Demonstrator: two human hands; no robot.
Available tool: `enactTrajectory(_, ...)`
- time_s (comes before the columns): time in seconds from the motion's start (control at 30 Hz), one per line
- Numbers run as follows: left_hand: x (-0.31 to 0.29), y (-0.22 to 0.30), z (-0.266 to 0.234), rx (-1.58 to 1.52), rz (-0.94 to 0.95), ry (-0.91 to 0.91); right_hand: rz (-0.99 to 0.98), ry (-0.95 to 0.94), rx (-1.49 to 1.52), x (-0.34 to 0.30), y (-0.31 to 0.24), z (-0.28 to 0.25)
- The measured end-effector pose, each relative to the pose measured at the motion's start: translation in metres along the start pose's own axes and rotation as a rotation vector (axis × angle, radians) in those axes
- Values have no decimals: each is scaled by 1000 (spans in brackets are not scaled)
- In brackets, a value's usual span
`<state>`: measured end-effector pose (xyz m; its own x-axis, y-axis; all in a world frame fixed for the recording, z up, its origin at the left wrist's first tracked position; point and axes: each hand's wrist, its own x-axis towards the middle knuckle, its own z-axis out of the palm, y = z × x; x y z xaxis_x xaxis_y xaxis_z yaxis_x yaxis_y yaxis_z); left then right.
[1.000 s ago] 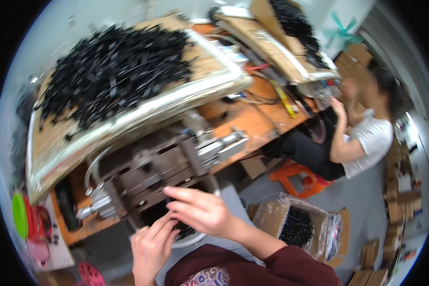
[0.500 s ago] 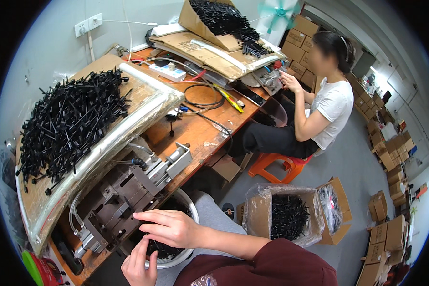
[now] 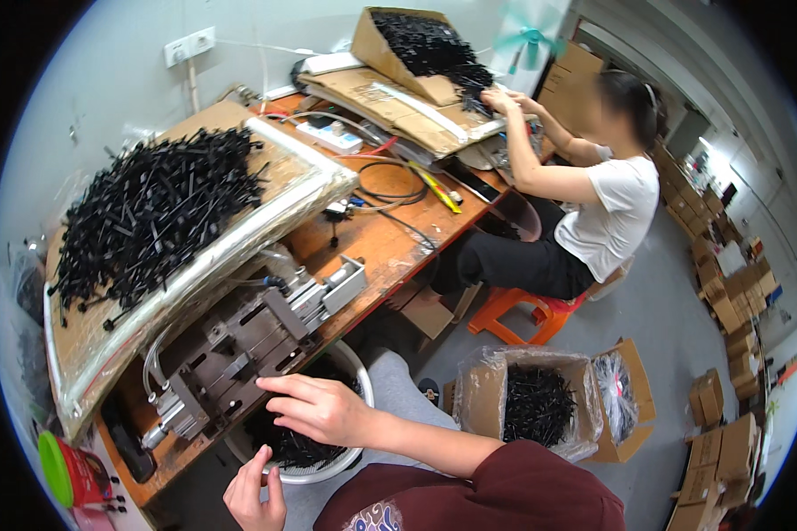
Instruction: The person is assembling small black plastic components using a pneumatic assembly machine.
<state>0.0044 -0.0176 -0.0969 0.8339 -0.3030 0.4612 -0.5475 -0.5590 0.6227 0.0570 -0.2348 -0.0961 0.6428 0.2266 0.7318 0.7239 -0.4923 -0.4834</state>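
Note:
My right hand (image 3: 321, 411) reaches out at the front edge of the metal clamping fixture (image 3: 279, 341), its fingers stretched and nothing seen in them. Lower down, my left hand (image 3: 255, 497) hangs with thumb and fingers apart, next to the rim of the white basket (image 3: 367, 372). That basket, below the table edge and partly behind my right hand, holds black plastic pieces with thin stems (image 3: 283, 450). A small dark block (image 3: 233, 367) stands in the middle of the fixture, just beyond my right fingertips. The fixture has air cylinders and clear hoses (image 3: 155, 358).
A heap of black stemmed pieces (image 3: 164, 212) lies on the wrapped cardboard board behind the fixture. A red and green tub (image 3: 58, 469) stands at the lower left. A co-worker (image 3: 615, 195) sits on an orange stool (image 3: 514, 320). A lined carton (image 3: 478, 398) stands on the floor.
My hands have drawn apart, the left lower and away from the right. The co-worker's hands have moved from the small machine to the heap of black pieces. The whole view has shifted slightly.

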Motion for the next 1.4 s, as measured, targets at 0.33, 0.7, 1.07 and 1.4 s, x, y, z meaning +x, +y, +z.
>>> enactTrajectory(0.33,13,-4,10,33,88,22,24,-77,15,11,17,3)
enactTrajectory(0.7,16,-12,29,-21,79,20,-119,-273,-214,28,22,24)
enactTrajectory(1.07,12,-19,32,-17,63,11,-60,-332,-280,34,22,22)
enactTrajectory(1.4,15,-18,37,-35,93,34,-29,-353,-276,37,20,24)
